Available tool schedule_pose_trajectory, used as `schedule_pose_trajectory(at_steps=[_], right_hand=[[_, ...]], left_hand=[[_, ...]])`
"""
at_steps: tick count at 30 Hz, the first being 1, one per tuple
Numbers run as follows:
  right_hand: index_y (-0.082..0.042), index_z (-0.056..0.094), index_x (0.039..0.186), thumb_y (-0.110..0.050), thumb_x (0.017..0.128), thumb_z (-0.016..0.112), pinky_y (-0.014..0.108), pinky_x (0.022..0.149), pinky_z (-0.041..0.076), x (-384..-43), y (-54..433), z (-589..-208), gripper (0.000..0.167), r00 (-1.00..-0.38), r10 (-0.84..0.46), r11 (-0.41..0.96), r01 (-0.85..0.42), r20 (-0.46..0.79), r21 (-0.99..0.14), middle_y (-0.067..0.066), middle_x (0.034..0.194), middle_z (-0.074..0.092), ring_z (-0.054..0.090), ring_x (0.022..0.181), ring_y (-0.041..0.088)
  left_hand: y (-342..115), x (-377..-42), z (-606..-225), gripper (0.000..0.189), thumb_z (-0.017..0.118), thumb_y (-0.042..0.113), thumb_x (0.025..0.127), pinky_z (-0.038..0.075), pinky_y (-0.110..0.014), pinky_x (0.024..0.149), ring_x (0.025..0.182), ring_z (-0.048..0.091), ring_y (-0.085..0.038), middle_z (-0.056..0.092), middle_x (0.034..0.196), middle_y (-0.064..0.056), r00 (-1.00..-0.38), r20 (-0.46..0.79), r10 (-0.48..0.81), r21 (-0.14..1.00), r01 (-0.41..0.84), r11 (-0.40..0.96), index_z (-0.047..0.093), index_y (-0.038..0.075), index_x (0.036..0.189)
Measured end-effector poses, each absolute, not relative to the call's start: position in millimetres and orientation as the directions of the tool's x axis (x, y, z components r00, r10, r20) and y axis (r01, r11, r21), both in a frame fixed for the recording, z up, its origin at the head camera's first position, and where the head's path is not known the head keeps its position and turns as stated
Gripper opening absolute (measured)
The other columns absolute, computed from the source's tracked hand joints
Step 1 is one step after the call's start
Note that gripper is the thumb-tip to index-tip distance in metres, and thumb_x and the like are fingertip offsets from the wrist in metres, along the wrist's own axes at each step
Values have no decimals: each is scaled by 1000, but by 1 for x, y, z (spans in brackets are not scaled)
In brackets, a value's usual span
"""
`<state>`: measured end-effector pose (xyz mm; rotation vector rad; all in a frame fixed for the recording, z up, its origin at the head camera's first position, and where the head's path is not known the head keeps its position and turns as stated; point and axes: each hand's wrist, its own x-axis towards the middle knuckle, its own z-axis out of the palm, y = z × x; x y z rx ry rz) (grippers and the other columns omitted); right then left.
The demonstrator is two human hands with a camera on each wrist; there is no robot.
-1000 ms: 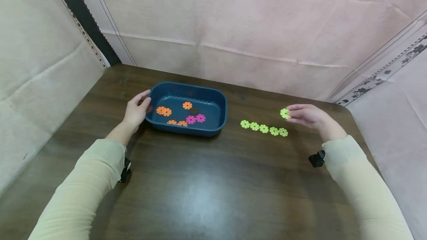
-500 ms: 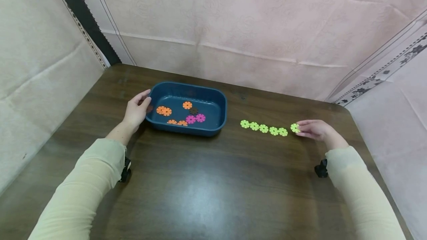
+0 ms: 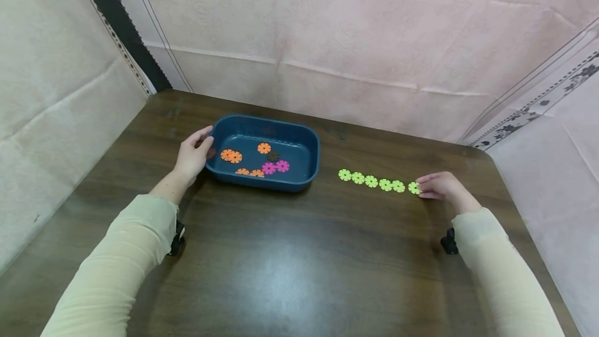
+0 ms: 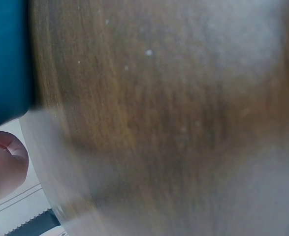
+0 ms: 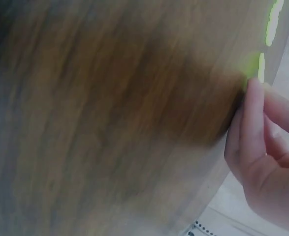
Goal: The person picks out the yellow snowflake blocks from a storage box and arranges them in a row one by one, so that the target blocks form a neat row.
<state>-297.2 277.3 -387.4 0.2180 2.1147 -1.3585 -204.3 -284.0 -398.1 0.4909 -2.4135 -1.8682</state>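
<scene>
My left hand [image 3: 191, 157] holds the left end of a dark blue plastic tray [image 3: 262, 183], thumb towards me and fingers at the far side. In the left wrist view only part of that hand [image 4: 6, 167] shows below the tray's wall [image 4: 6, 54]. My right hand [image 3: 442, 190] pinches a yellow-green snowflake disc [image 3: 414, 188] by its right edge. The disc [image 5: 261, 69] stands tilted close over the table in the right wrist view. A small gap parts it from the right end of a row of joined yellow-green discs [image 3: 372, 181].
Inside the tray lie several orange discs [image 3: 264, 148], joined magenta discs [image 3: 275, 167] and a dark brown one [image 3: 273, 156]. The brown wooden table [image 3: 243, 254] ends at pale cloth walls [image 3: 346, 40] behind and at both sides.
My right hand has brought the yellow-green disc down and slightly right, from above the row to the level of its right end. My left hand and the tray have stayed put.
</scene>
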Motion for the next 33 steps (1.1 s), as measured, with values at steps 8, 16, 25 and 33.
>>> schedule_pose_trajectory(at_steps=[8, 16, 25, 33], right_hand=[[21, 47, 119, 3, 88, 55, 24, 68, 58, -297, 268, -388, 36, -854, -124, 621, 330, -505, -711, -10, 73, 59, 61, 65, 2], [17, 54, 111, 0, 88, 57, 24, 64, 58, -295, 263, -389, 29, -877, -89, 699, 283, -472, -657, -7, 70, 60, 59, 65, 6], [13, 54, 116, -12, 93, 52, 25, 68, 58, -293, 266, -390, 34, -897, -8, 718, 303, -443, -626, 5, 87, 56, 55, 73, 12], [12, 53, 118, -19, 93, 53, 24, 65, 57, -292, 272, -384, 39, -911, -31, 743, 254, -410, -619, 2, 82, 60, 57, 71, 10]], left_hand=[[-284, -205, -397, 49, 34, 33, 101, 43, -42, 105, 114, 50, -27, 37, 137, -15, -948, -151, -282, 949, -219, 229, 30, 18, 147], [-284, -205, -396, 48, 34, 32, 102, 42, -41, 106, 116, 49, -28, 36, 139, -16, -945, -166, -283, 945, -235, 228, 29, 19, 148], [-282, -206, -394, 49, 33, 34, 101, 43, -41, 105, 119, 49, -30, 36, 140, -17, -948, -170, -268, 938, -239, 252, 28, 18, 148], [-287, -206, -388, 53, 33, 34, 101, 43, -43, 104, 120, 49, -34, 34, 139, -20, -954, -185, -235, 924, -250, 289, 24, 13, 149]])
